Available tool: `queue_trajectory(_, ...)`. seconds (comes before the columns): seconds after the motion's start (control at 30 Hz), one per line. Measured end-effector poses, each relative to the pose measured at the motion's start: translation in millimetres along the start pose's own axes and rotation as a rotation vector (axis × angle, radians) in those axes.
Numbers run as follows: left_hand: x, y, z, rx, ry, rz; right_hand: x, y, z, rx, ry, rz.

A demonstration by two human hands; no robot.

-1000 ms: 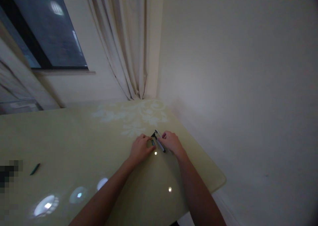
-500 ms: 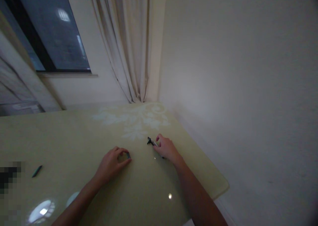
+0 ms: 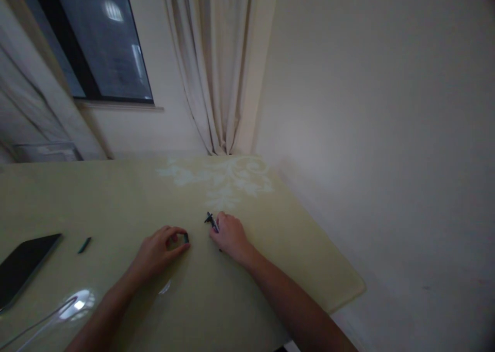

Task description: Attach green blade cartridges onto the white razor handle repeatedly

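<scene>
Between the thumb and fingertips of my left hand (image 3: 161, 249) is a small dark piece (image 3: 186, 238), held just above or at the tabletop. My right hand (image 3: 231, 234), to its right, grips a slim tool with a dark, crosswise head (image 3: 210, 218) that points up and left, toward the far side of the table. The two hands are apart, and so are the things they hold. Most of the tool's body is hidden by my right fingers.
On the pale yellow table (image 3: 127, 197) lie a small dark green piece (image 3: 84, 245) and a black flat device (image 3: 27, 267) at the left. A pale cable (image 3: 46, 318) runs near the lower left. Curtains (image 3: 220, 73) and a wall (image 3: 367, 110) stand beyond.
My right hand has moved left with the tool, closer to my left hand. The view has shifted, showing more of the black device and the cable.
</scene>
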State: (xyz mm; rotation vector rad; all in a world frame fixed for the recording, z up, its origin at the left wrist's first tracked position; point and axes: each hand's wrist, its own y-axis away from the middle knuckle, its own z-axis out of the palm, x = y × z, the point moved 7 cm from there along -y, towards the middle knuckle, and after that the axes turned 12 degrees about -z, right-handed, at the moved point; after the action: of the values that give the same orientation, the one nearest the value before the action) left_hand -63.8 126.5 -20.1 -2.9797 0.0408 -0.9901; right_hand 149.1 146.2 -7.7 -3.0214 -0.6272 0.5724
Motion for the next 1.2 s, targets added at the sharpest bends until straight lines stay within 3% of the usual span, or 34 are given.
queue_trajectory(0.23,-13,-2,-11.4,0.001,-0.015,-0.023,-59,-24,19,-0.017,0.001,-0.087)
queue_trajectory(0.47,-20,-5,-11.1,0.03,-0.026,-0.035,-61,-25,15,-0.019,0.016,-0.064)
queue_trajectory(0.6,-22,-5,-12.9,0.023,-0.034,-0.031,-42,-23,0,0.062,-0.063,0.041)
queue_trajectory(0.7,-19,-4,-18.0,0.107,-0.028,-0.009,-16,-17,-12,0.179,-0.428,0.098)
queue_trajectory(0.77,-8,-1,-16.3,0.179,-0.012,0.028,0,-13,-12,0.18,-0.741,0.077)
queue_trajectory(0.83,9,7,-2.3,0.17,0.0,0.091,18,-7,-12,0.167,-0.861,0.062)
queue_trajectory(0.93,45,25,32.1,0.071,-0.04,0.297,47,4,-14,0.259,-0.996,0.078)
queue_trajectory(1.03,63,39,56.8,0.008,-0.131,0.391,66,13,-14,0.357,-1.077,0.114)
queue_trajectory(1.1,62,42,59.4,-0.01,-0.135,0.391,71,17,-12,0.393,-1.133,0.131)
queue_trajectory(1.2,52,42,48.4,-0.023,-0.115,0.382,68,20,-6,0.388,-1.294,0.155)
